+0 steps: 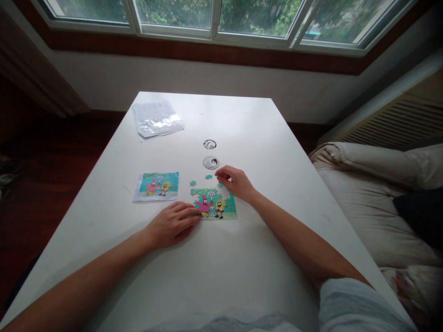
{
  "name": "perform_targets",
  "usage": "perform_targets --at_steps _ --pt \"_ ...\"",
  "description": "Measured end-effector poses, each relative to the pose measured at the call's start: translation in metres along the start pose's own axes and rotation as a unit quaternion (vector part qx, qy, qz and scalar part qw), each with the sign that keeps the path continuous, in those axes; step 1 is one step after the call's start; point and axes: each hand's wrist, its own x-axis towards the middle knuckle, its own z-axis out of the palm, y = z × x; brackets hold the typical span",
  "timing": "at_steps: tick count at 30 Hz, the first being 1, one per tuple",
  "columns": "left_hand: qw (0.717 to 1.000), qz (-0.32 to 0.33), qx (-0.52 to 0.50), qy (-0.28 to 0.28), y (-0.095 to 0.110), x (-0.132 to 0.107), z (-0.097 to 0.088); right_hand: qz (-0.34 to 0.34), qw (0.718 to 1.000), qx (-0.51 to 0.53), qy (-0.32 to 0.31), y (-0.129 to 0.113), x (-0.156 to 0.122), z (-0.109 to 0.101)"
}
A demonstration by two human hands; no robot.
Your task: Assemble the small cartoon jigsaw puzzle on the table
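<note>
Puzzle: the partly joined jigsaw (229, 208) lay flat on the white table (242, 129), straight ahead of the person, its long axis running nine to three o'clock; twelve pointed towards the window (249, 18).
Gap: a ragged opening broke its far edge, at about one o'clock from its middle; the right hand (237, 182) was clearly the nearer one.
Right hand: it stood just beyond the puzzle at one to two o'clock, palm down, fingers curled and thumb close to the index finger; whether a piece was pinched there could not be told. Its forearm came in from four o'clock.
Left hand (178, 221): at eight o'clock, low and palm down, fingers nearly straight and together, fingertips over the puzzle's near left corner, apparently resting on it, gripping nothing visible. Its forearm came in from eight.
Loose pieces: one piece (193, 183) lay between ten and eleven o'clock, another piece (208, 177) near twelve, and a third (220, 185) just under the right fingertips.
Picture sheet (159, 186): between nine and ten o'clock, well apart from the puzzle, showing the same characters.
</note>
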Motion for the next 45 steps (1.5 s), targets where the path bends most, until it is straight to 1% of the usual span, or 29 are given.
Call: perform_targets --at_steps 2,4,6,8,10,14,24,28,30,33,35,37,39,45 --pt "1.000 0.001 0.003 -0.001 0.000 0.001 0.000 0.056 0.994 0.091 -0.010 0.000 0.000 0.004" --pt "1.000 0.002 0.004 -0.002 0.000 0.001 0.000 0.117 0.974 0.191 -0.026 0.001 0.001 0.005" --pt "1.000 0.000 0.002 -0.004 0.000 0.001 0.000 0.167 0.951 0.259 -0.034 0.000 0.002 0.005" --pt "1.000 -0.003 0.000 -0.003 0.000 0.001 0.000 0.199 0.935 0.292 -0.038 -0.002 0.002 0.003" --pt "1.000 -0.005 -0.003 -0.002 0.000 0.001 0.000 0.216 0.923 0.314 -0.044 -0.003 0.002 0.001" --pt "1.000 -0.007 -0.008 -0.001 0.000 0.001 0.000 0.225 0.915 0.331 -0.057 -0.004 0.001 0.000" --pt "1.000 -0.008 -0.008 -0.007 -0.001 0.000 0.001 0.197 0.931 0.299 -0.065 -0.003 0.001 0.002" --pt "1.000 -0.008 -0.009 -0.005 -0.002 0.000 0.002 0.172 0.945 0.268 -0.076 -0.003 0.000 0.003" --pt "1.000 -0.008 -0.012 -0.002 -0.001 0.000 0.002 0.139 0.961 0.225 -0.081 -0.003 -0.001 0.003" --pt "1.000 -0.010 -0.014 -0.001 -0.001 0.001 0.002 0.070 0.988 0.117 -0.075 -0.008 -0.004 0.004" --pt "1.000 -0.012 -0.018 0.001 -0.001 0.001 0.002 0.026 0.996 0.045 -0.072 -0.012 -0.005 0.005" --pt "1.000 -0.013 -0.021 0.004 -0.001 0.001 0.002 -0.011 0.997 -0.006 -0.075 -0.017 -0.007 0.006" --pt "1.000 -0.011 -0.022 0.007 -0.001 0.001 0.001 -0.033 0.996 -0.038 -0.079 -0.019 -0.007 0.007" --pt "1.000 -0.012 -0.017 -0.003 -0.002 0.001 0.001 -0.060 0.991 -0.079 -0.085 -0.021 -0.008 0.008"
